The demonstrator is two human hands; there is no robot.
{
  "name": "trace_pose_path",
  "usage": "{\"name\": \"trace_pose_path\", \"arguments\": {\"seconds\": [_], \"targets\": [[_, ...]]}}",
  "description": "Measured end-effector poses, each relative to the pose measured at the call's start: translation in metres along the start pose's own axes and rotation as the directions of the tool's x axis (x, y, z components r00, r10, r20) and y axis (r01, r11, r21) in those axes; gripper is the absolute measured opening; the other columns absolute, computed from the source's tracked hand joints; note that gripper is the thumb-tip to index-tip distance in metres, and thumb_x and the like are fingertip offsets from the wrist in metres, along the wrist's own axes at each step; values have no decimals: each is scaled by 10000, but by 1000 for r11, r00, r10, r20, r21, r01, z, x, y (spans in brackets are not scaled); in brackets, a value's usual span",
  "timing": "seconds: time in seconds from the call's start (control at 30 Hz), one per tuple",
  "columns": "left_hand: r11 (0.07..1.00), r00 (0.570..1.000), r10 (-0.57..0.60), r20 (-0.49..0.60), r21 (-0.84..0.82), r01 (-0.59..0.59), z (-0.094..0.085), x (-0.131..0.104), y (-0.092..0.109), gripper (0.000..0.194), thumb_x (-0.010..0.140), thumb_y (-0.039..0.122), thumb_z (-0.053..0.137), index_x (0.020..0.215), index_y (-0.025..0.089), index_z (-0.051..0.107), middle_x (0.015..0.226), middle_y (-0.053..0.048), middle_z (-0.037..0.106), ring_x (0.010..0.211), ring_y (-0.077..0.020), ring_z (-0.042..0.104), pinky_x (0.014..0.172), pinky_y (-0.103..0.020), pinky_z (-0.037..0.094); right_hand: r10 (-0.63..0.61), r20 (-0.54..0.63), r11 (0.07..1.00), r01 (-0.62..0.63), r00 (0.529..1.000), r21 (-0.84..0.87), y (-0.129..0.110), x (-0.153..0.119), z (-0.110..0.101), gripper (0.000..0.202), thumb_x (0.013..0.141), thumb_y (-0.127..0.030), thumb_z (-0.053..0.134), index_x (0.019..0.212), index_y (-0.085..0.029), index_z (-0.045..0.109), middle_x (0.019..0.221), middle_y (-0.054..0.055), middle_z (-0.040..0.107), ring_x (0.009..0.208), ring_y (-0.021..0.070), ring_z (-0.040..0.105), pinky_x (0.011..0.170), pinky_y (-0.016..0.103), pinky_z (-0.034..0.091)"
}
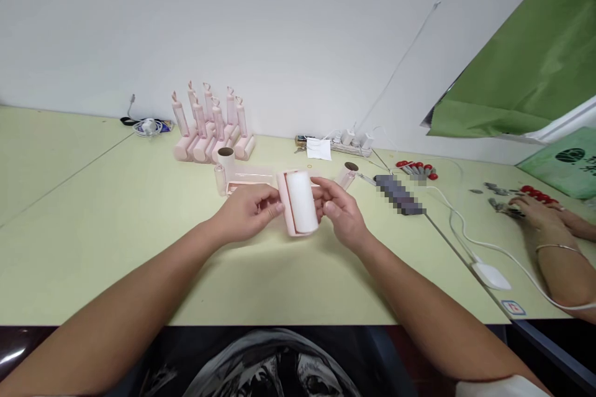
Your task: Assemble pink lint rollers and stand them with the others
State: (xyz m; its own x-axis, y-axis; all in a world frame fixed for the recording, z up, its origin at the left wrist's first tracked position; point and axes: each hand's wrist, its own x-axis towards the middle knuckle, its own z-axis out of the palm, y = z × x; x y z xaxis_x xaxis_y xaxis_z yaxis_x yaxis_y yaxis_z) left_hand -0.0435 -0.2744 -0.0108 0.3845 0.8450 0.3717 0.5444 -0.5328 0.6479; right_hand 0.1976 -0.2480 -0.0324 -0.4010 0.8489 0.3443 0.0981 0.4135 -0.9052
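Observation:
Over the table, in front of me, a lint roller (302, 201) is held tilted: a white roll sits in a pale pink curved case. My left hand (249, 214) pinches the case's left edge between thumb and fingers. On the other side, my right hand (344, 214) grips the right edge, its fingers partly hidden behind the roll. Just beyond my hands lie a clear pinkish cover (254, 176) and a white roll with a brown core (226, 161), which stands upright. Another brown-cored roll (351, 167) shows partly behind my right hand.
Several pink lint rollers with upright handles (214, 130) stand at the back left. A power strip (349, 146), a blurred dark object (399, 195) and a white charger (491, 275) with cables are to the right. Another person's hand (535, 211) works among small metal and red-ended parts.

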Motion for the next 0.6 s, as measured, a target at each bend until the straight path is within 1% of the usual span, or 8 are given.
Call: {"name": "trace_pose_path", "arguments": {"seconds": [0.07,0.1,0.2,0.3,0.43,0.53,0.6], "targets": [[997,997,21,75,76,-27,6,-3,7,237,916,391,515,914,195,648,809,-30,671,715,-171,587,642,-292,429,12,60,999,-13,998,29,-4,-5,6,808,767,-690,659,1379,-207,447,1143,116,655,979,250,638,781,355,527],[992,995,18,99,122,-30,8,-4,10,220,915,383,516,926,198,634,831,-35,676,727,-179,596,643,-298,429,20,81,1000,-21,997,21,-5,-7,9,779,765,-656,689,1357,-203,464,1148,113,650,1011,256,630,815,360,523],[962,988,-24,150,272,-18,15,-7,18,208,926,388,488,940,204,584,887,-58,678,762,-216,619,626,-322,418,40,97,999,-42,995,24,-9,-11,14,647,780,-587,711,1252,-184,530,1106,99,648,994,251,625,821,361,523],[926,980,-72,186,377,-3,18,-7,23,227,949,410,439,935,208,541,920,-78,674,788,-249,636,608,-342,403,42,70,997,-46,997,60,-10,-12,15,604,781,-561,716,1219,-186,539,1095,93,655,981,246,626,818,365,525],[898,967,-134,216,440,26,20,-6,27,242,968,425,401,966,214,521,923,-89,680,799,-277,658,583,-350,383,81,30,996,-82,996,42,-11,-13,15,610,769,-551,719,1219,-189,523,1092,95,663,968,248,629,808,370,527],[890,958,-193,213,450,79,22,-6,32,252,978,440,385,977,220,510,902,-82,688,762,-273,662,557,-342,361,102,11,993,-103,995,52,-13,-12,16,582,768,-534,717,1196,-185,534,1053,84,665,933,238,629,788,361,526],[890,953,-220,208,443,109,23,-7,35,287,982,479,375,969,223,503,876,-76,688,744,-270,661,543,-334,342,102,5,992,-102,995,73,-14,-12,18,546,771,-515,717,1168,-180,547,1033,78,666,914,230,629,780,355,526]]}}
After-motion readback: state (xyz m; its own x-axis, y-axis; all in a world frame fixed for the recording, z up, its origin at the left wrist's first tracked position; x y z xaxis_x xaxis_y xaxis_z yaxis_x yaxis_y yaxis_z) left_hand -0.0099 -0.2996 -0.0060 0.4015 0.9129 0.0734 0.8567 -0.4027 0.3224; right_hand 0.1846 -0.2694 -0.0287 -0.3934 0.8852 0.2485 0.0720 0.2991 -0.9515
